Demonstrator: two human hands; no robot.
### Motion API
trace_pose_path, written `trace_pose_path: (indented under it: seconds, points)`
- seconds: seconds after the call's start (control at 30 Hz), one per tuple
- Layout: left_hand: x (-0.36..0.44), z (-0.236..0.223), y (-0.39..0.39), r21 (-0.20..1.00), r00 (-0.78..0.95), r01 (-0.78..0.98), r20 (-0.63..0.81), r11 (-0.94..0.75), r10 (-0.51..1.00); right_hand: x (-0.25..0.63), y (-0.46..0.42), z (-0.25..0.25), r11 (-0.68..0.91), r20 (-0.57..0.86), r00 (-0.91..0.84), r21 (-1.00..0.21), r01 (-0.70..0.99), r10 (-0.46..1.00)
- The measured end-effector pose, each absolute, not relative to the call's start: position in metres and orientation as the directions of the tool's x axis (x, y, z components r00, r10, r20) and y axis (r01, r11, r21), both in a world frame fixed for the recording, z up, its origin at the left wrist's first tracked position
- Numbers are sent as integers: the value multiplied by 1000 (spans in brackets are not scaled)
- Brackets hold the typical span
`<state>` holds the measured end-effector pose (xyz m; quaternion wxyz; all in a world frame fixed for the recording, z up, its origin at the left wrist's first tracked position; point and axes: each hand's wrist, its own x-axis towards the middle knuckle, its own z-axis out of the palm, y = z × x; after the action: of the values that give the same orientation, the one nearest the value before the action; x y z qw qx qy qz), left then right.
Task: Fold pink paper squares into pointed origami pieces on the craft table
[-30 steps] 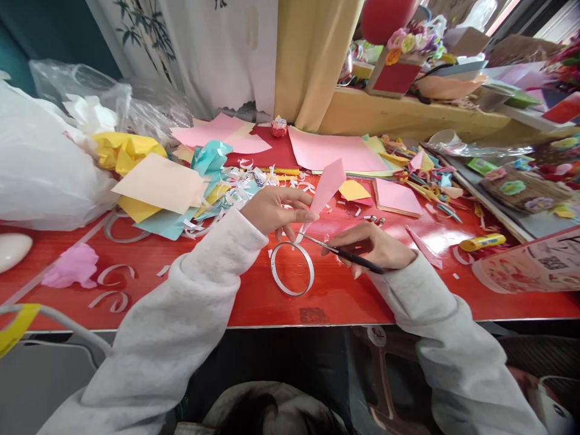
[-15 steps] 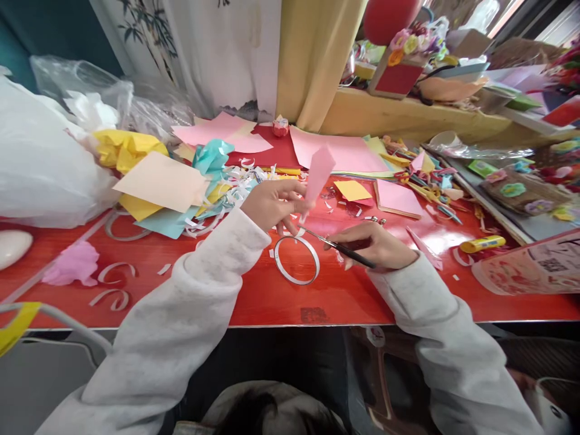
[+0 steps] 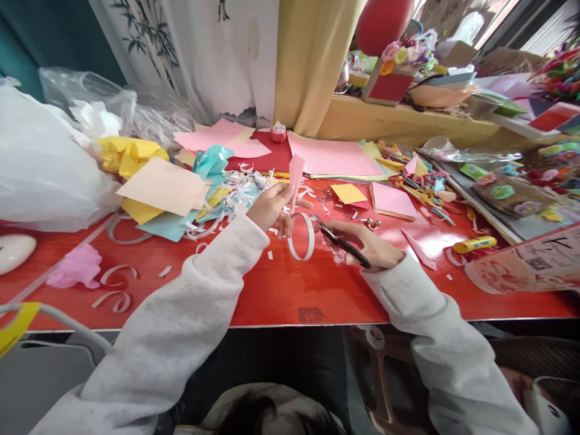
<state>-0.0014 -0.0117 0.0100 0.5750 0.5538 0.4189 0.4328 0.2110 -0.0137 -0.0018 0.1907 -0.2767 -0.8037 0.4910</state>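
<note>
My left hand [image 3: 270,211] is closed on a narrow folded piece of pink paper [image 3: 296,175], which points upward from the fingers. Hanging just below and beside those fingertips is a thin white ring [image 3: 310,241] that looks like a narrow roll of tape. Black-handled scissors [image 3: 345,244] are gripped in my right hand [image 3: 366,243], their blades pointing left toward the ring's upper edge. Whether the blades touch the tape I cannot tell. Below both hands is the red table [image 3: 272,296].
White paper scraps [image 3: 240,187] and a cream sheet [image 3: 163,186] are piled to the left. Pink square sheets [image 3: 393,201] and a yellow square [image 3: 348,193] lie ahead to the right. A yellow glue stick [image 3: 475,244] and a patterned paper cup [image 3: 525,266] stand at the right.
The pink paper has turned more edge-on and dropped lower. The ring has lifted and turned near my left fingers. The scissors have shifted slightly, with their blades further from the left hand.
</note>
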Motion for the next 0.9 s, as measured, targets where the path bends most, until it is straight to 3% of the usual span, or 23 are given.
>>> trace_pose_path:
  seconds: [0.13, 0.27, 0.33, 0.43, 0.5, 0.6, 0.67, 0.8, 0.9]
  points:
    - [5, 5, -14, 989, 150, 135, 38, -58, 988, 207, -16, -1, 498, 117, -730, -802, 331, 673]
    - [2, 4, -12, 831, -124, 520, 301, -196, 946, 207, -13, -4, 620, 262, -640, -655, 432, 722]
    - [-1, 6, -12, 781, -192, 589, 387, -210, 902, 211, -8, -7, 642, 395, -531, -628, 439, 749]
    - [-3, 11, -15, 811, -85, 529, 343, -249, 936, 213, -4, -10, 634, 565, -289, -688, 352, 773]
    - [-1, 13, -19, 858, 83, 449, 237, -248, 968, 210, -5, -10, 610, 578, -193, -754, 244, 792]
    - [3, 11, -22, 896, 288, 368, 145, -249, 947, 201, -11, -9, 540, 516, -187, -834, 113, 836]
    - [4, 9, -22, 874, 344, 378, 176, -307, 922, 195, -15, -8, 505, 490, -178, -861, 55, 854]
    - [3, 6, -19, 783, 386, 439, 278, -440, 880, 192, -16, -6, 470, 469, -153, -882, -33, 870]
    - [3, 8, -19, 820, 341, 394, 290, -416, 894, 193, -16, -5, 408, 398, -233, -913, -8, 887]
